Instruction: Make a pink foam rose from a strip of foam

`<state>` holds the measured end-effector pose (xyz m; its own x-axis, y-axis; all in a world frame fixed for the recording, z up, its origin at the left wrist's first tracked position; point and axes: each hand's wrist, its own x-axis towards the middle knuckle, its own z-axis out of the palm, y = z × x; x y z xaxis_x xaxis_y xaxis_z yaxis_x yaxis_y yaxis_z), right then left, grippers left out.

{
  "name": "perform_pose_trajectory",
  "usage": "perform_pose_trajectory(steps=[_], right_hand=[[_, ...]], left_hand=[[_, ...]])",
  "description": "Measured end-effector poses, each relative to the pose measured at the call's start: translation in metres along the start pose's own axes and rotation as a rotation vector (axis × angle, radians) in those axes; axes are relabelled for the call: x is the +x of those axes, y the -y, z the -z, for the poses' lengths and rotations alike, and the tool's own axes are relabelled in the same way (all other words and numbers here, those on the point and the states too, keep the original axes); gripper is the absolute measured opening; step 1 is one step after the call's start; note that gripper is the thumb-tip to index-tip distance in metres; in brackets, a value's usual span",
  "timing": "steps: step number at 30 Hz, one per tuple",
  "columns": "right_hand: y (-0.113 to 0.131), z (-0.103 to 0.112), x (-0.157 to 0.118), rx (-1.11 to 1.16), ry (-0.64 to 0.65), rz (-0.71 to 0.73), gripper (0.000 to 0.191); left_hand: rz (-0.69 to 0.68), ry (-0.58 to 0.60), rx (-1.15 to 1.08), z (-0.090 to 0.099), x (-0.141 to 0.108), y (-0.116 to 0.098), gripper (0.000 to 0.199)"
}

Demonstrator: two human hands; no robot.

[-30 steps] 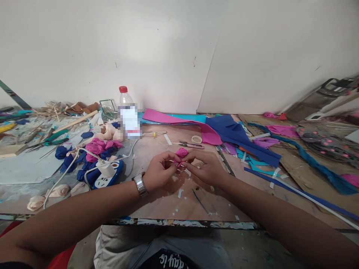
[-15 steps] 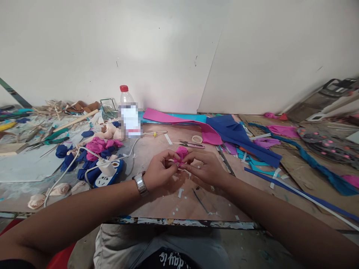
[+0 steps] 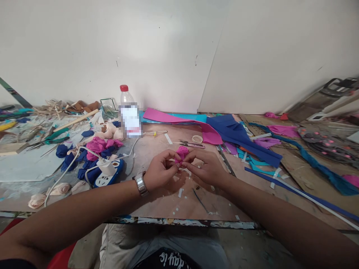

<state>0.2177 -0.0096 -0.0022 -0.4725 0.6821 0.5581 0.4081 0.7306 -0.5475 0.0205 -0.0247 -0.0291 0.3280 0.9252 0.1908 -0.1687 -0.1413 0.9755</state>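
Observation:
Between my hands, over the middle of the table, is a small pink fabric rose. My left hand, with a metal watch on its wrist, pinches the rose's left side and base. On the other side, my right hand grips it between thumb and fingertips. The lower end of the rose is partly covered by the fingers. Just beyond the hands lie a pair of thread snips and a roll of tape.
A blue power strip with a white cable stands left, beside pink and blue fabric flowers. Behind are a red-capped bottle and a phone. Pink and dark blue fabric strips lie at back right.
My fingers have shifted slightly around the base of the rose, and the pink tail below it shows less. Both hands stay in nearly the same place.

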Motion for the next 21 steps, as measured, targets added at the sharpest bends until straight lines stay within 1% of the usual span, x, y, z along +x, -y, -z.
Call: perform_pose_trajectory(steps=[4, 9, 14, 21], right_hand=[[-0.0001, 0.0001, 0.0001, -0.006, -0.001, 0.001, 0.014], [-0.0024, -0.0005, -0.0008, -0.016, -0.007, 0.008, 0.007], [-0.0017, -0.0016, -0.0009, -0.008, -0.020, 0.005, 0.003], [-0.0015, -0.0015, -0.0021, 0.016, -0.005, -0.007, 0.006]], left_hand=[[0.012, -0.001, -0.006, 0.0001, -0.0008, 0.0001, 0.030], [-0.005, 0.026, -0.016, 0.0006, -0.0013, 0.0036, 0.031], [-0.015, 0.014, 0.009, 0.0001, -0.0009, 0.0049, 0.032], [-0.008, 0.002, 0.012, 0.0001, -0.0007, 0.0038, 0.033]])
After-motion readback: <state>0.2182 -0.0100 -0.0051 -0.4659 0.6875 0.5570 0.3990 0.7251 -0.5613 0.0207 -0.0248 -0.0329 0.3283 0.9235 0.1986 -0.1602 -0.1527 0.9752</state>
